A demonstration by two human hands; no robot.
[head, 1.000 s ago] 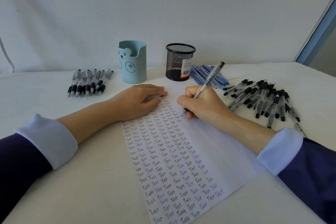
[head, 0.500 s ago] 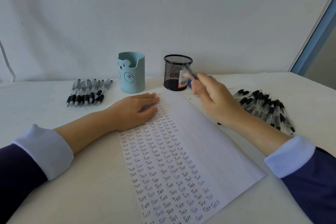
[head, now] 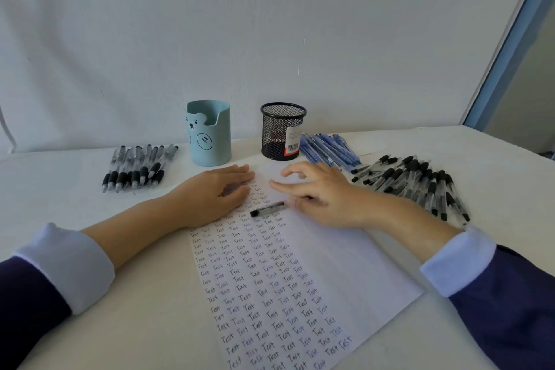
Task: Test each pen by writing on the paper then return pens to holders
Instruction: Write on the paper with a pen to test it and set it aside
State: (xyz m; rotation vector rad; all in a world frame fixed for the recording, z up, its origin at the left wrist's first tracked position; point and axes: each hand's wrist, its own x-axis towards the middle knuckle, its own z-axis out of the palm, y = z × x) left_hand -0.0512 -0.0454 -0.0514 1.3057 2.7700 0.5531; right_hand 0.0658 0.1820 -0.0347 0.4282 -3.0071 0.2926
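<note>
A paper sheet (head: 327, 264), its left part filled with rows of "Test", lies in front of me. My left hand (head: 214, 197) rests flat on its top left. My right hand (head: 322, 192) is over its top edge, fingers loosely spread and holding nothing. A black-capped pen (head: 268, 209) lies on the paper between the hands, its right end at my right hand's fingers. Behind stand a light blue bear holder (head: 210, 135) and a black mesh holder (head: 282, 132); neither shows a pen sticking out.
Black-grip pens (head: 138, 168) lie in a row at the left. Several blue pens (head: 329, 149) are piled right of the mesh holder. A heap of black-capped pens (head: 414, 183) lies at the right. A white wall stands close behind.
My right hand stopped writing, carried the blue pen towards the pile beside the mesh holder, and is back over the paper without it. The left hand stayed put.
</note>
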